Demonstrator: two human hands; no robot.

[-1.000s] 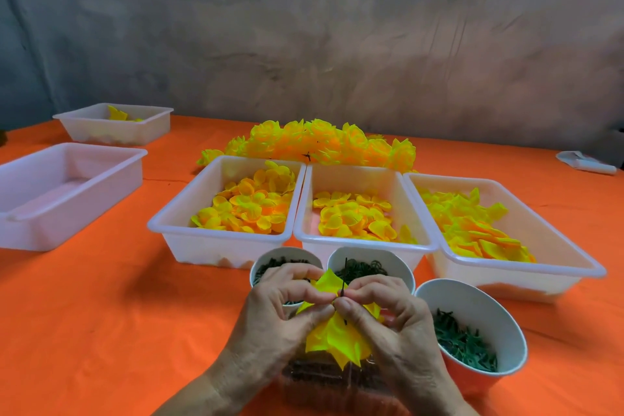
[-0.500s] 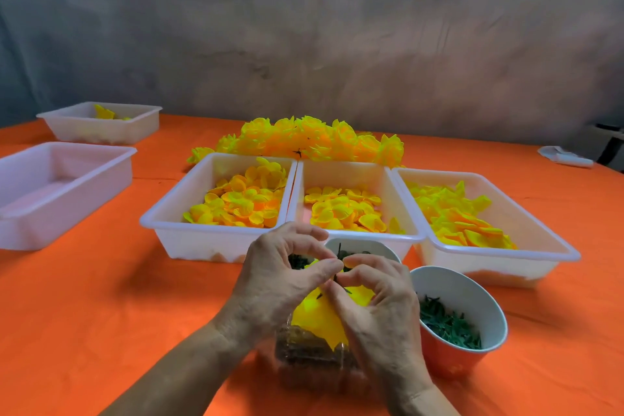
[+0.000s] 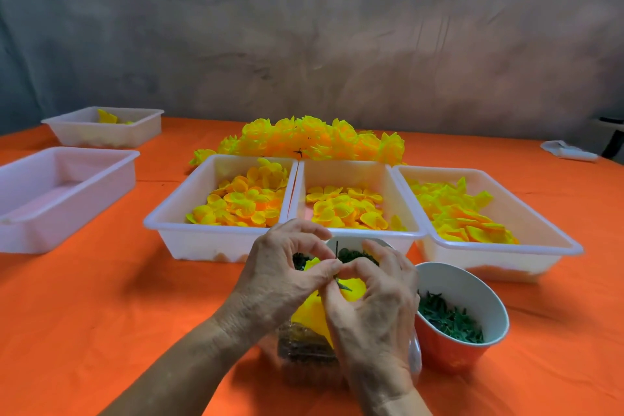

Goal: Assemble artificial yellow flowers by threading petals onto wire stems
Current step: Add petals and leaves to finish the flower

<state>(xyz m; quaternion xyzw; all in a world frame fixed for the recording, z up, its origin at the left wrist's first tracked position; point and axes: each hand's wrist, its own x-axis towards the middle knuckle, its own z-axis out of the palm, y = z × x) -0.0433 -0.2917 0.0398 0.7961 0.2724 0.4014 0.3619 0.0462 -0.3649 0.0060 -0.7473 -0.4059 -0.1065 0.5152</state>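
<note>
My left hand [image 3: 280,280] and my right hand [image 3: 374,317] meet low in the middle, over the cups. Between their fingertips they pinch a yellow flower [image 3: 312,312] on a thin dark wire stem [image 3: 336,249] that sticks up above the fingers. A small green piece [image 3: 343,286] shows at the flower's centre. Three white trays hold loose yellow petals: left tray [image 3: 175,209], middle tray [image 3: 344,172], right tray [image 3: 540,223]. A heap of finished yellow flowers [image 3: 314,142] lies behind them.
A red paper cup [image 3: 472,284] of green parts stands right of my hands; two more cups are partly hidden behind them. A clear box [image 3: 304,351] sits under the flower. Two white trays [image 3: 67,159] [image 3: 104,128] lie left, a white object [image 3: 567,150] far right, on orange cloth.
The view has tilted so the hands and trays sit lower and nearer. My fingers have shifted on the flower; more of the wire stem stands above them now.
</note>
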